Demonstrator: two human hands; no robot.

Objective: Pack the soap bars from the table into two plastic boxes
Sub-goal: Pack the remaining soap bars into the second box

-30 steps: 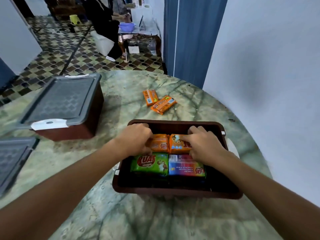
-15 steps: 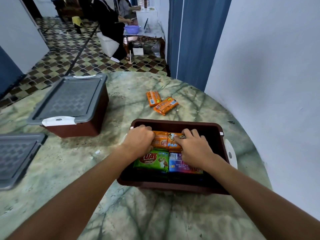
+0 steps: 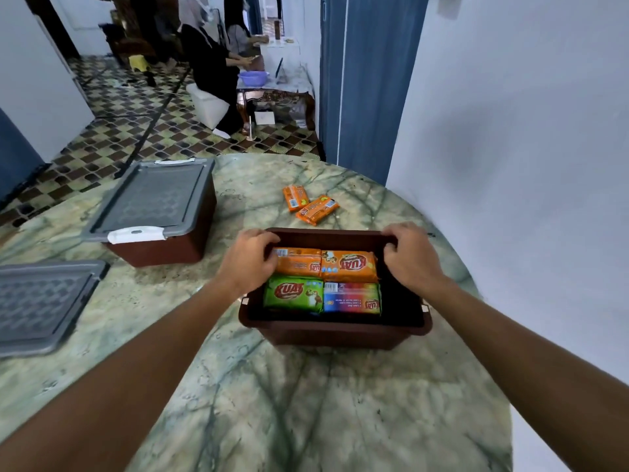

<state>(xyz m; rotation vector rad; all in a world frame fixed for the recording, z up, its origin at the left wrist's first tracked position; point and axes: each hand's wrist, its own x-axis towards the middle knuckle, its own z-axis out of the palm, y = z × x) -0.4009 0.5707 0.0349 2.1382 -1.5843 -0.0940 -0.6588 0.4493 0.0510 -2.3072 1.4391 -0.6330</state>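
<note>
- Taking the open brown box [image 3: 335, 330] as the landmark: far to its left, a loose grey lid [image 3: 41, 303] lay flat at the table's [image 3: 272, 403] left edge
- Left and behind the open brown box stood the closed box [image 3: 160, 212], grey lid on, white latch facing forward, with bare marble between the two boxes
- The left hand [image 3: 248, 262] had come up out of the soap bars since a moment before and now curled over the box's far-left corner, fingers hooked on the rim
- Inside the box four soap bars showed on top: two orange bars [image 3: 325, 265] at the back, a green bar [image 3: 294, 294] front left, a multicoloured bar [image 3: 352, 298] front right
- Behind the box two orange bars [image 3: 311, 204] lay on the table, unmoved, touching each other
- The right hand [image 3: 410, 258] had likewise lifted to the far-right corner, fingers curled on the rim
- Right of the box the table edge ran close to the pale wall [image 3: 510, 165]; the near side was open marble
</note>
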